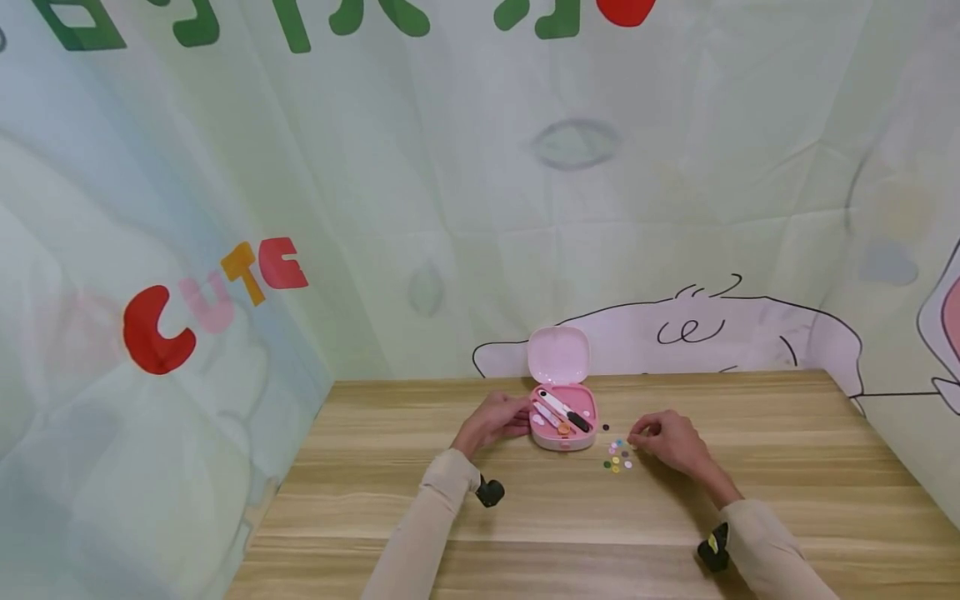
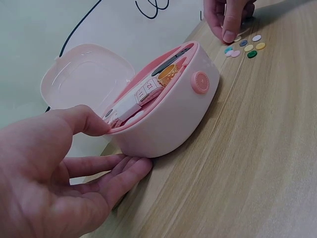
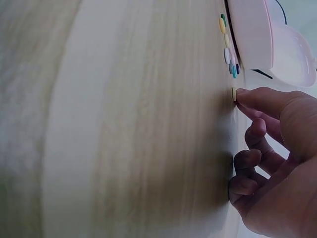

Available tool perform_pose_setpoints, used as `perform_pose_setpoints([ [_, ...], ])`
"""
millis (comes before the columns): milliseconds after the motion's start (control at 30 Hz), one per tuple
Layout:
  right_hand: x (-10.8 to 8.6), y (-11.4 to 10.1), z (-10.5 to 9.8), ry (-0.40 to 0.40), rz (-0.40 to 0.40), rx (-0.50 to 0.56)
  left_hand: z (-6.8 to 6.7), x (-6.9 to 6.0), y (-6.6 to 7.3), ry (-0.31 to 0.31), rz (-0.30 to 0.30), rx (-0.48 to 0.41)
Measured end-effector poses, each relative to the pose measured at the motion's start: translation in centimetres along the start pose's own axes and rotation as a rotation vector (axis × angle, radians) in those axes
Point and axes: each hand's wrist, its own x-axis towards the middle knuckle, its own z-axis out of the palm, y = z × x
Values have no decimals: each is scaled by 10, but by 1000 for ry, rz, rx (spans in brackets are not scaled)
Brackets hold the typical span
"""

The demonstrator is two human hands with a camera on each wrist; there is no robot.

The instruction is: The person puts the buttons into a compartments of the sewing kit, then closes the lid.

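A pink sewing box [image 1: 564,443] stands with its lid raised, holding a tape measure [image 2: 147,90], an orange-banded item [image 2: 168,74] and a black-handled tool [image 1: 577,421]. My left hand [image 1: 498,418] grips the box's left side, thumb on the rim and fingers low against the wall. To the right of the box, my right hand [image 1: 671,439] has thumb and index fingertips on a pale yellow button [image 3: 234,94] at the tabletop, pinching it; the other fingers are curled. Several small coloured buttons lie between box and right hand, among them a green one [image 2: 252,54].
A black button [image 1: 606,427] lies just right of the box. The wooden table [image 1: 540,508] ends at a printed cloth backdrop [image 1: 487,183] behind the open lid [image 1: 558,354]. Both sleeved forearms reach in from the front.
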Motion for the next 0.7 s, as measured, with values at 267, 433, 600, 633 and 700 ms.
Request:
perform_pose_setpoints([
  [267,1,0,-2,-27,25,36,-1,0,0,5,5,-7],
  [433,2,1,-2,-42,17,50,-1,1,0,5,1,-5],
  [600,1,0,-3,-47,15,49,0,3,-1,-1,-5,-20],
  [633,1,-1,-3,-47,13,48,0,3,-1,-2,-7,-24],
  [700,1,-2,-4,-46,7,51,0,3,-1,1,-7,-23],
])
